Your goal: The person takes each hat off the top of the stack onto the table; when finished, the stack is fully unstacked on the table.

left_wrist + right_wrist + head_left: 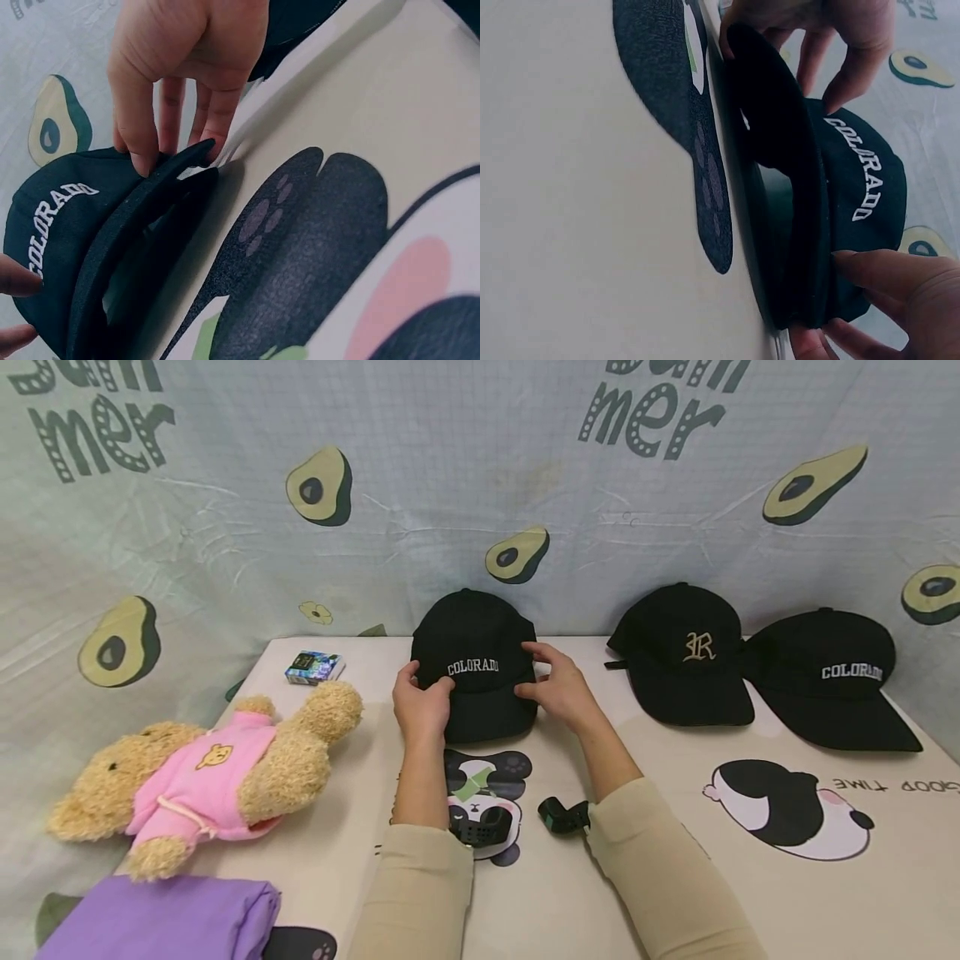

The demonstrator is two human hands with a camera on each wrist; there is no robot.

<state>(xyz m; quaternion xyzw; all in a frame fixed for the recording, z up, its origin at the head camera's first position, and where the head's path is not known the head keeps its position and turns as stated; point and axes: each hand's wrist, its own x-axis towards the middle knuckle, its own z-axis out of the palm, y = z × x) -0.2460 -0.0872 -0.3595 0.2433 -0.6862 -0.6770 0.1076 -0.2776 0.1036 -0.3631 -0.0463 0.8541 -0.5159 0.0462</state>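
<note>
Both hands hold a black baseball cap with white COLORADO lettering (476,610) at the back middle of the table. My left hand (423,702) grips its left side, thumb on the front beside the lettering. On the other side, my right hand (558,685) holds the cap with thumb low by the brim and fingers higher up. In the right wrist view, the upper brim (776,105) stands over a second dark brim (761,255), with a gap between them. The left wrist view also shows these two stacked edges.
To the right sit a black cap with a gold R (678,618) and another COLORADO cap (832,639). A teddy bear in pink (202,777), a small blue box (311,667) and folded purple cloth (165,918) are at left. A printed curtain (450,468) hangs behind.
</note>
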